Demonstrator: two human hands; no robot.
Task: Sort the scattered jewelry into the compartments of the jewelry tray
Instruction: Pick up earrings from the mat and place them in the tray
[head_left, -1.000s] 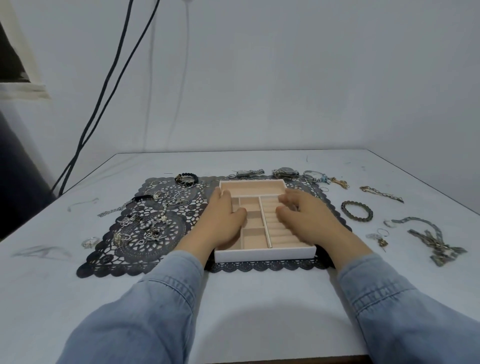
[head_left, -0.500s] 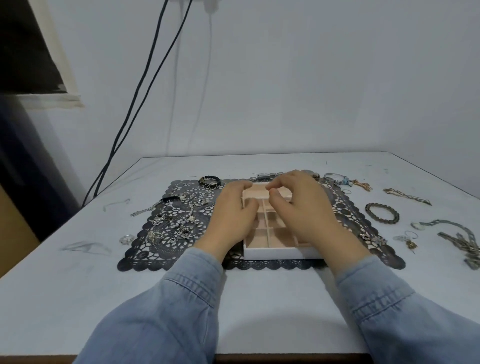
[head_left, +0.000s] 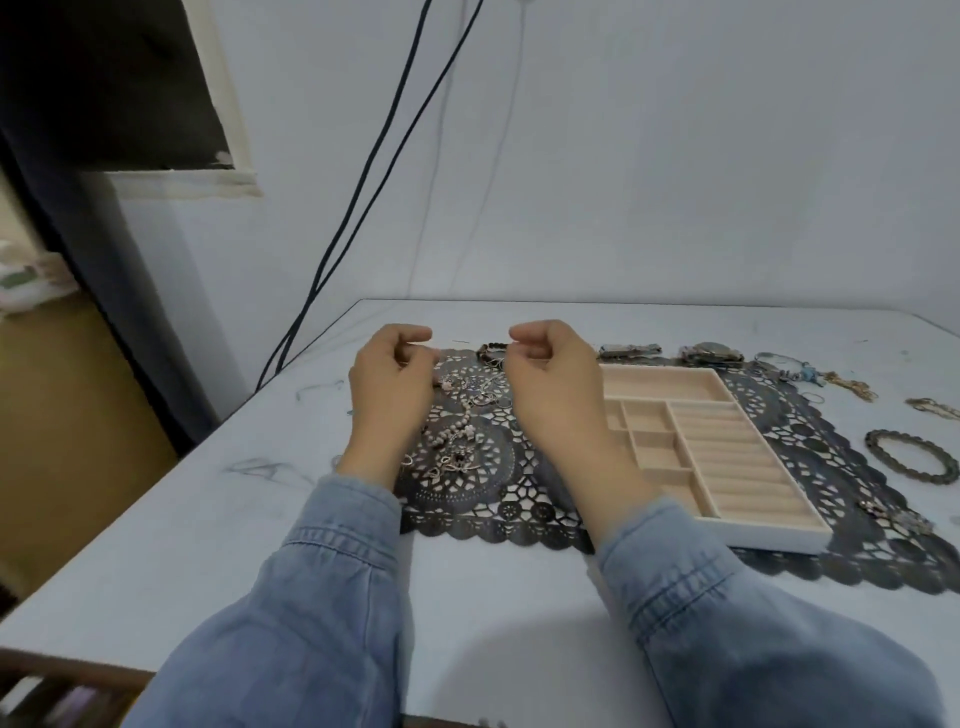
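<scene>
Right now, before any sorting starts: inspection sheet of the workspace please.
surface: white table, with a dark lace mat spread on it.
job's things: jewelry tray on the mat, visible compartments empty; small jewelry pile on the mat's left part; bead bracelet, chains and watches lie outside the tray.
clutter: thread-like scraps near the table's left edge.
hands: left hand and right hand raised over the pile, fingers curled; cannot tell if they pinch anything.
cables: two dark cables hang down the wall behind the table.
surroundings: plain wall; dark opening upper left.
</scene>
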